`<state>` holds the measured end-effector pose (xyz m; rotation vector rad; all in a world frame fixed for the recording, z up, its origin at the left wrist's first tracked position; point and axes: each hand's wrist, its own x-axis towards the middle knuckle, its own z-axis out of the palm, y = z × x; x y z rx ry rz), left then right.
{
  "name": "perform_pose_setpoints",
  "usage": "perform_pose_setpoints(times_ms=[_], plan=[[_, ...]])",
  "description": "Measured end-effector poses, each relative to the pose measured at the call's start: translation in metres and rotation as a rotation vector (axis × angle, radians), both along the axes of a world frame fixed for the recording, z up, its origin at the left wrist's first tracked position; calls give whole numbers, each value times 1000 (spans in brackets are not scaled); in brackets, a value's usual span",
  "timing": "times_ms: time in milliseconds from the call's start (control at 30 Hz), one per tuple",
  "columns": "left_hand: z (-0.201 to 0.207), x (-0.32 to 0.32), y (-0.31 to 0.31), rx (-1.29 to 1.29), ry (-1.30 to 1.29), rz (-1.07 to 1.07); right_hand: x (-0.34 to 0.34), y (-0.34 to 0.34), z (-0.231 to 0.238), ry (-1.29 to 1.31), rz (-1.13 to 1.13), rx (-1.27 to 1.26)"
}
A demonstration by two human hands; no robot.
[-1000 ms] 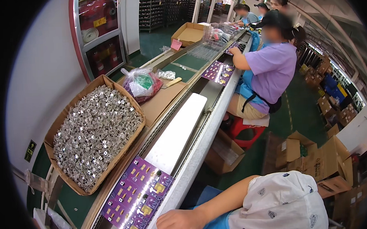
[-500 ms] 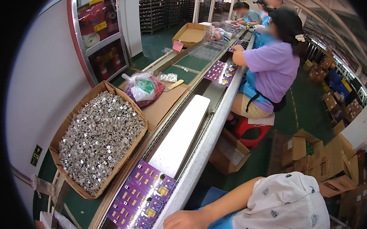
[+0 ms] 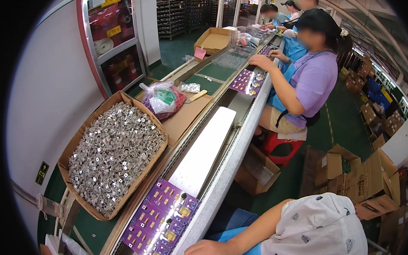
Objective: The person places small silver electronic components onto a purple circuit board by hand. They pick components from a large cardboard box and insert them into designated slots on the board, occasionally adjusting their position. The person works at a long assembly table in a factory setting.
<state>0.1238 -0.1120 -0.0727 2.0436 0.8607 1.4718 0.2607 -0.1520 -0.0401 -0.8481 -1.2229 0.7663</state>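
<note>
My right hand (image 3: 206, 252) is at the lower edge, against the near rail (image 3: 222, 190) of the conveyor line. Its fingers curve downward, and the picture's edge cuts off their tips, so I cannot tell whether they hold anything. Just beyond it lies a purple circuit board (image 3: 160, 223) with rows of small components, flat on the line. My left hand is out of view. Left of the line stands a shallow cardboard box (image 3: 63, 172) heaped with small shiny metal-and-clear parts (image 3: 116, 154).
A white panel (image 3: 205, 148) lies along the line, with another purple board (image 3: 246, 82) farther on. A seated co-worker (image 3: 313, 77) in purple reaches over the line. Beside the parts box sit a plastic bag (image 3: 163, 99) and a yellow-handled tool (image 3: 197, 96). Cartons (image 3: 375, 184) stand at right.
The view has shifted slightly. The co-worker has straightened and turned, with both forearms now showing over the line. My right hand stays by the rail, a little lower in the picture.
</note>
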Motion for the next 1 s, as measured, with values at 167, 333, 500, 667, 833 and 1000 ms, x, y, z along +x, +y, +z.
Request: perform_pose_setpoints(times_ms=[167,333,500,667,833,1000], plan=[[-2,6,0,-22,-61,99,0,2,3,3,9,9],[-2,-4,24,-16,-81,163,17,11,3,-83,-78,-168],[-47,-21,65,129,135,-36,52,36,3,-352,-287,-200],[-70,-26,88,152,203,-132,36,71,-10,-633,-358,-219],[-85,-25,90,184,304,-31,28,107,-34,-860,-308,-176],[-85,-18,90,182,394,10,30,123,-45,-1146,-283,-112]])
